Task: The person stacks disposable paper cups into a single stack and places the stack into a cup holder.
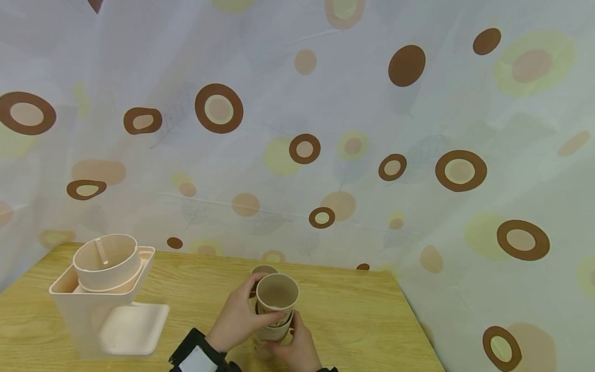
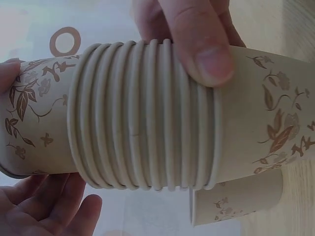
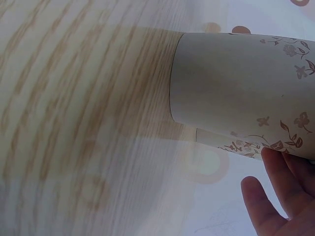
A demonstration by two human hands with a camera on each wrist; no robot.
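A tall stack of beige paper cups (image 2: 147,118), printed with brown flowers, stands upright with its rims closely nested. My left hand (image 1: 239,315) grips the top cup (image 1: 277,293), its thumb across the front, and this cup's mouth faces up. That cup rises above the rims, its lower part inside the stack. My right hand (image 1: 297,346) holds the stack below, with the thumb (image 2: 214,66) pressed on the lower rims. In the right wrist view, the bottom cup (image 3: 236,83) has its base right at the wooden table. Another paper cup (image 1: 265,269) stands close behind the stack.
To the left on the wooden table (image 1: 362,315) stands a white bin (image 1: 93,315) with a round, cream-coloured container (image 1: 107,263) in its top. A flat white tray (image 1: 137,328) adjoins the bin. A circle-patterned curtain (image 1: 260,93) hangs behind and at the right.
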